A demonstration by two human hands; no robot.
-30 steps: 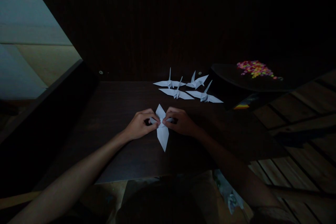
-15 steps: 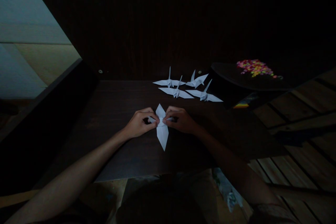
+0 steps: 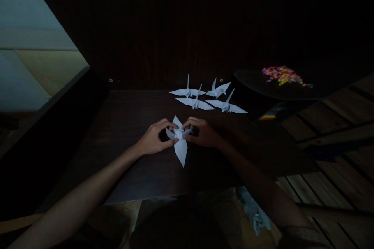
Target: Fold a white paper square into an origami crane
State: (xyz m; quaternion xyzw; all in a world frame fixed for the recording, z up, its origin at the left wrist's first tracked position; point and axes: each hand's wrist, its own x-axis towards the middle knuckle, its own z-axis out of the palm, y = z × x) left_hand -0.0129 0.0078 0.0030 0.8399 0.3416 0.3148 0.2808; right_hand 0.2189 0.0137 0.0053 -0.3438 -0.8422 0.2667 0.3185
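Note:
A white paper crane (image 3: 181, 151) lies on the dark table between my hands, one wing pointing away from me and the other toward me. My left hand (image 3: 154, 137) grips the middle of it from the left, thumb and index finger curved around the fold there. From the right, my right hand (image 3: 203, 134) holds the centre in the same way, its thumb near the left one. The crane's narrow side points show partly inside the curl of each hand. Beyond them stand several finished white paper cranes (image 3: 195, 103) with necks raised.
The dark wooden table (image 3: 131, 179) has a tall back panel and a raised left side board (image 3: 46, 114). At the right, a curved shelf (image 3: 251, 81) carries a heap of small colourful pieces (image 3: 283, 75). Wooden slats (image 3: 344, 179) lie below on the right.
Both hands have opened their pinch slightly, thumbs and index fingers spreading apart around the crane's centre, so more of its middle shows. The crane stays in place, as do the cranes behind.

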